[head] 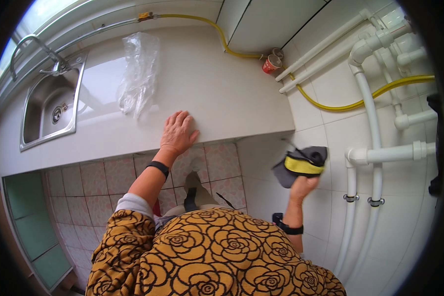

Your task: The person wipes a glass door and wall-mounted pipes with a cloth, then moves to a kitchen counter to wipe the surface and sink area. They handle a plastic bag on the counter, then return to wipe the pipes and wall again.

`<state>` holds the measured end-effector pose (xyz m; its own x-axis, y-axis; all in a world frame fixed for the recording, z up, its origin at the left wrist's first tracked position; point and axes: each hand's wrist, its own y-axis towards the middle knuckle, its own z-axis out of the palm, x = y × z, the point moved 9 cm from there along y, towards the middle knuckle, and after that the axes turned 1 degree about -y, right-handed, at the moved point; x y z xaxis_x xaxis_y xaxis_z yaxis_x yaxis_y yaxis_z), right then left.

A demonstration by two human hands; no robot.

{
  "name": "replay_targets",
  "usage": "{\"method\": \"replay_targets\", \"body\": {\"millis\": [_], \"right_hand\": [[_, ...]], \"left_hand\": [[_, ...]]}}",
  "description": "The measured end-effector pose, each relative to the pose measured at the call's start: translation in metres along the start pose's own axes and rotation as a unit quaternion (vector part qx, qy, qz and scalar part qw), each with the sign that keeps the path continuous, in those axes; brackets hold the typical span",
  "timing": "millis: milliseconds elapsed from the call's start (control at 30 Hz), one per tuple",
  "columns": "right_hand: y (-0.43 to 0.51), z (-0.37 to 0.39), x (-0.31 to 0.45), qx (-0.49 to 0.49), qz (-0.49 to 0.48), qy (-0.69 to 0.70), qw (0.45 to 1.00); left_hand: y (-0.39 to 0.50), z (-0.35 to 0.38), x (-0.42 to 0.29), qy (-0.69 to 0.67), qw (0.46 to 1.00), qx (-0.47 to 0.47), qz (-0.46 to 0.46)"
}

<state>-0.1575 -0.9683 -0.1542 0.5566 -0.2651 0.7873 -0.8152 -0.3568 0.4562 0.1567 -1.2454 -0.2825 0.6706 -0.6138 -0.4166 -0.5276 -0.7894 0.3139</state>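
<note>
My left hand (177,132) rests palm down on the front edge of the white countertop (222,100), holding nothing, its thumb apart from the fingers. A crumpled clear plastic bag (140,74) lies on the counter just beyond it. On the right, my right hand (304,185) grips a grey and yellow fabric item (304,164), perhaps a cap or pouch, slightly blurred, in front of the white tiled wall. A dark cord or strap shows at its top.
A steel sink (51,111) with a faucet (55,61) is at the left. Paper cups (272,63) stand in the far corner by a yellow hose (329,108). White pipes (373,148) run along the right wall. A green-panelled cabinet (31,218) is below the counter.
</note>
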Motion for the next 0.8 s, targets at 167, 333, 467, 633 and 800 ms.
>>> {"method": "replay_targets", "body": {"millis": [167, 333, 467, 633, 800], "right_hand": [[0.045, 0.087, -0.027, 0.02, 0.016, 0.147, 0.989], [0.065, 0.218, -0.06, 0.21, -0.05, -0.245, 0.945], [0.03, 0.305, -0.04, 0.269, -0.139, -0.239, 0.923], [0.032, 0.391, -0.001, 0.332, -0.198, -0.257, 0.886], [0.106, 0.43, -0.01, 0.218, -0.145, -0.349, 0.9]], "left_hand": [[0.003, -0.002, 0.0, -0.007, 1.0, 0.011, -0.003], [0.007, 0.001, 0.003, 0.003, 0.999, 0.04, -0.026], [0.009, 0.001, 0.004, 0.004, 0.997, 0.062, -0.034], [0.012, 0.001, 0.004, 0.001, 0.997, 0.072, -0.041], [0.012, 0.002, 0.004, 0.009, 0.996, 0.076, -0.047]]}}
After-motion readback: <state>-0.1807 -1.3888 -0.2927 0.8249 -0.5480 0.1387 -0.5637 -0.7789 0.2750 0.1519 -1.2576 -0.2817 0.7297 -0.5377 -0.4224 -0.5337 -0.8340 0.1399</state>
